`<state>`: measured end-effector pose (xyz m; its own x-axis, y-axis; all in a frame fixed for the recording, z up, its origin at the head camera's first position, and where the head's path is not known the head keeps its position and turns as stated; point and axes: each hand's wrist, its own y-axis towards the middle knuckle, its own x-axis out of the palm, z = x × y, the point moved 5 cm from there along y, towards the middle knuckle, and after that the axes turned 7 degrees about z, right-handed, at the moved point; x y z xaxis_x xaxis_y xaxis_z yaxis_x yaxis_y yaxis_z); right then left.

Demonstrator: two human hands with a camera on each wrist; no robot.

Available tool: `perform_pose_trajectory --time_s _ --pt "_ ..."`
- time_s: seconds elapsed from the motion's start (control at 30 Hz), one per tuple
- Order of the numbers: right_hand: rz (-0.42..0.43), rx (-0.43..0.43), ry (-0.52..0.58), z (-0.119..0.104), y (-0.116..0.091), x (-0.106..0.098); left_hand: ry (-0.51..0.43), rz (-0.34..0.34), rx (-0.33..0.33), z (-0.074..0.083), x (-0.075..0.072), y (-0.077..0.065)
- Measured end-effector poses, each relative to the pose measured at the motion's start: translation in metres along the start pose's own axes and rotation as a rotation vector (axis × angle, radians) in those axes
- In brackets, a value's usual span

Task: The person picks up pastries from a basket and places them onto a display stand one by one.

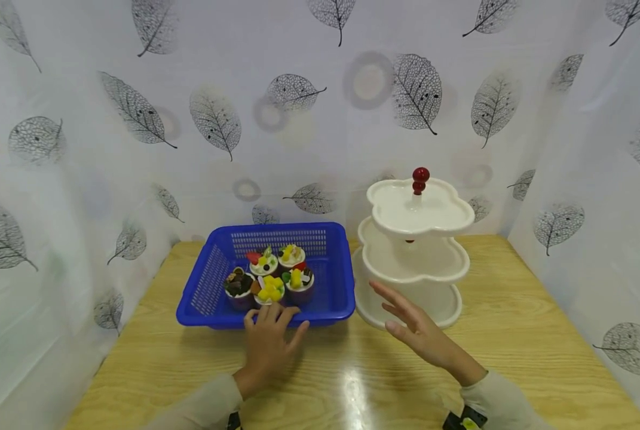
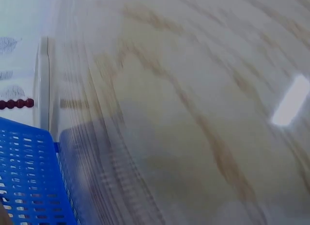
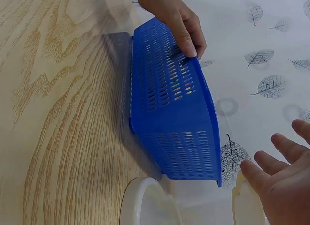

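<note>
A blue plastic basket [image 1: 333, 285] stands on the table, with several small cupcakes [image 1: 270, 289] topped with fruit grouped inside. Over its front rim curls my left hand [image 1: 268, 340]; the right wrist view shows the thumb outside the wall and the fingers over the rim. The basket's perforated wall [image 2: 26, 172] is at the lower left of the left wrist view. My right hand [image 1: 424, 337] hovers with fingers spread, holding nothing, in front of a white three-tier stand [image 1: 416, 212] with a red knob. In the right wrist view the same hand [image 3: 288, 179] appears at lower right.
The stand is to the right of the basket, close beside it, its scalloped trays stacked one above another. Both rest on a light wooden table [image 1: 325, 382]. A white curtain [image 1: 320, 137] with leaf prints hangs behind and at both sides.
</note>
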<state>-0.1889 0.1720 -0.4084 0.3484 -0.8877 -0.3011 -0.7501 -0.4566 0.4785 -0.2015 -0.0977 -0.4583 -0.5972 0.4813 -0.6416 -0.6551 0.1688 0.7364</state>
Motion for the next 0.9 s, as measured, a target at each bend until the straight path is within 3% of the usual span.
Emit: perform_pose_trajectory --time_s 0.33,0.6,0.7,0.9 --pt "-0.003 0.006 0.004 0.0 -0.001 0.001 0.007 -0.009 0.006 0.011 0.002 -0.001" --pt "-0.017 0.002 0.019 0.002 0.001 0.004 -0.037 -0.105 -0.022 0.012 -0.009 0.006" --pt "-0.02 -0.005 0.018 0.002 0.003 0.006 -0.033 -0.133 -0.019 0.002 -0.018 0.009" --pt "-0.026 0.011 0.018 0.003 0.01 0.009 0.035 -0.205 0.028 -0.038 -0.037 0.01"
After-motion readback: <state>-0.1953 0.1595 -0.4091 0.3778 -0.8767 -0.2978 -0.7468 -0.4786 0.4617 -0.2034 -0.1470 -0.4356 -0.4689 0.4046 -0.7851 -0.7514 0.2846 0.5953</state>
